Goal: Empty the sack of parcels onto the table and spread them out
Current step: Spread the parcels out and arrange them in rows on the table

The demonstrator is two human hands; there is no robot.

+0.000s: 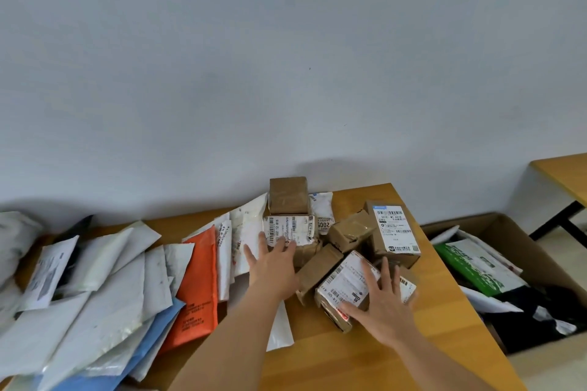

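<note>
Already, in the head view, the parcels are out on the desk (365, 355) and no sack shows anywhere, so the emptying looks done; what is left, as I judge it, is the spreading. Flat mailers fan across the lower left of the frame, overlapping heavily: one orange mailer (197, 289), one blue mailer (152, 340) at the bottom edge, and more than ten white or grey ones that I cannot count exactly. Right of centre, cardboard boxes sit bunched and touching; I count about seven, among them a plain brown box (288, 195) stacked topmost against the wall and a tall labelled box (394, 232) at the right of the cluster.

Both hands are spread flat, grasping nothing. The left hand (274, 267) presses on the middle of the box cluster below a labelled parcel (289, 230); the right hand (386, 305) rests on a low labelled box (344, 287). One open carton (508, 232) with more bags stands at the right, beyond the desk.
</note>
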